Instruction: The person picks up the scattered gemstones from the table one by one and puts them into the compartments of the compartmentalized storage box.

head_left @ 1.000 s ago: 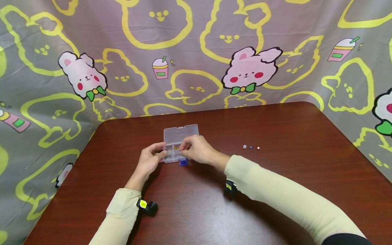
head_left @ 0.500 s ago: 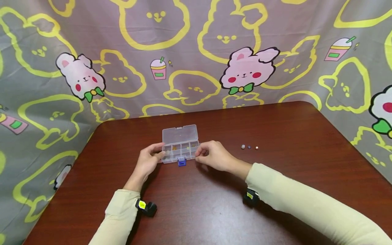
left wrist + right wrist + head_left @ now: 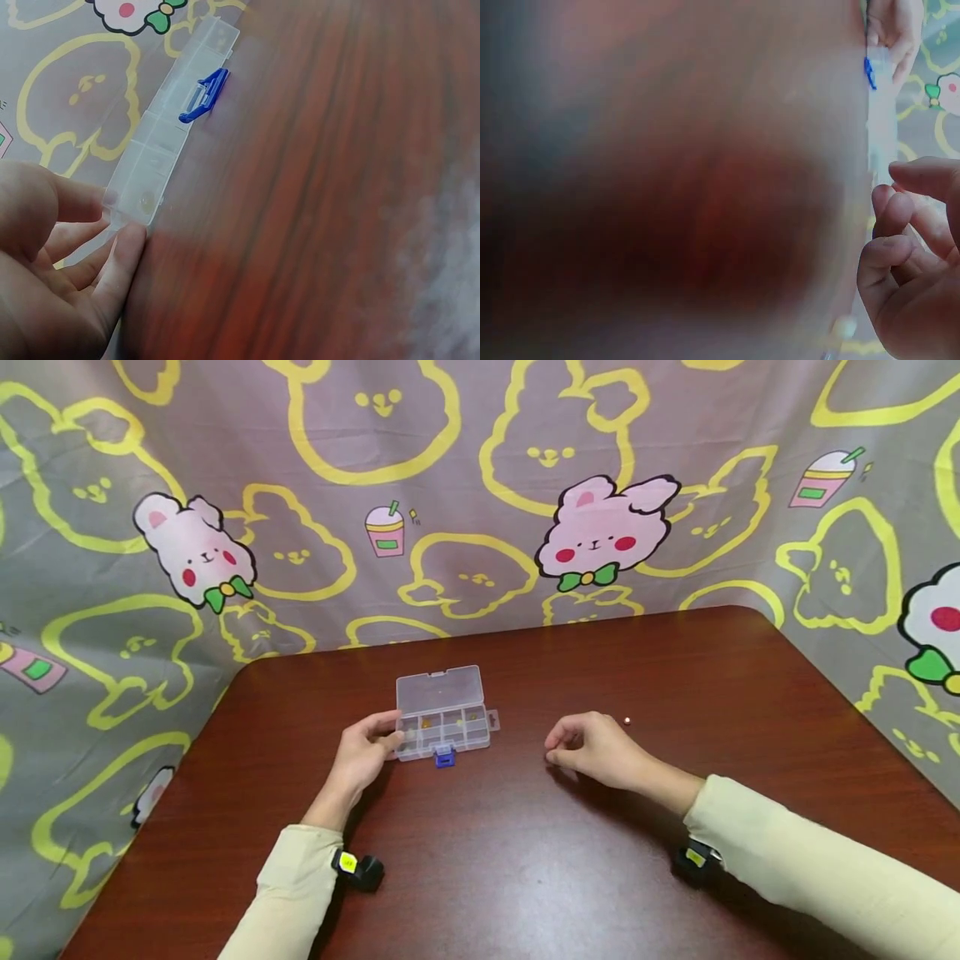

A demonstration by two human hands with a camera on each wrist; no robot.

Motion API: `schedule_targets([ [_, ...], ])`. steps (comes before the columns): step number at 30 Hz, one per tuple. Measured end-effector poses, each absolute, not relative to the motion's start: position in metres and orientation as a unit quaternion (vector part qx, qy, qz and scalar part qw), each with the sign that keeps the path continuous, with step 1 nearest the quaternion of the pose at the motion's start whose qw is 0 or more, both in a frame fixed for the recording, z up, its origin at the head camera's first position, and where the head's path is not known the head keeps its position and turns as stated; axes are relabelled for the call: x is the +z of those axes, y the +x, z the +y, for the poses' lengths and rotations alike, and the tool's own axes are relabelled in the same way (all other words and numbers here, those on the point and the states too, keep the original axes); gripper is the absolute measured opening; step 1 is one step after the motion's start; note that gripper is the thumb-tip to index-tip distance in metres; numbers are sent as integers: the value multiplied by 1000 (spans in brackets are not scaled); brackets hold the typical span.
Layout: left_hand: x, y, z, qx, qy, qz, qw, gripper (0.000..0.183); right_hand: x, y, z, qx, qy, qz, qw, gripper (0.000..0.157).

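A clear plastic compartment box (image 3: 441,727) stands with its lid (image 3: 440,690) raised, small yellowish pieces in some cells and a blue latch (image 3: 445,757) at its front. My left hand (image 3: 365,756) grips the box's left end between thumb and fingers, as the left wrist view shows close up. Right of the box, my right hand (image 3: 600,750) is over the table with loosely bent fingers. A gap shows between its thumb and forefinger, with nothing in it. Behind this hand, a small pale bead (image 3: 627,720) lies on the table; the other beads are hidden there in the head view.
The brown wooden table (image 3: 480,843) reaches back to a grey curtain (image 3: 465,468) with cartoon prints. A pale bead (image 3: 844,327) shows low in the right wrist view. A clear tab (image 3: 492,719) sticks out from the box's right end.
My right hand has moved from over the box to the right, toward the beads, and now covers two of them in the head view. The left hand has kept its grip on the box.
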State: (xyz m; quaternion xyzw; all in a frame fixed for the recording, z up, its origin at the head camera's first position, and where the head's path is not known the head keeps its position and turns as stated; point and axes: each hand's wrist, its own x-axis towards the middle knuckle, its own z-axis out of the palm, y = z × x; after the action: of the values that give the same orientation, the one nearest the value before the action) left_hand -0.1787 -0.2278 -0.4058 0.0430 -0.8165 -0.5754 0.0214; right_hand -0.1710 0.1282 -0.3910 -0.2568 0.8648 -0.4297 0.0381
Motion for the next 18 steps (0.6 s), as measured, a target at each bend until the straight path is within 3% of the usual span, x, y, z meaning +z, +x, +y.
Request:
schedule_targets([
  [7,-406,-179,-226,-575,43,-817,23,37,-391,-161,172,-426,-223,875,61,8],
  [18,-403,-177,-226,-577,38,-816,26,37,-387,-156,216,-389,-185,902,31,9],
])
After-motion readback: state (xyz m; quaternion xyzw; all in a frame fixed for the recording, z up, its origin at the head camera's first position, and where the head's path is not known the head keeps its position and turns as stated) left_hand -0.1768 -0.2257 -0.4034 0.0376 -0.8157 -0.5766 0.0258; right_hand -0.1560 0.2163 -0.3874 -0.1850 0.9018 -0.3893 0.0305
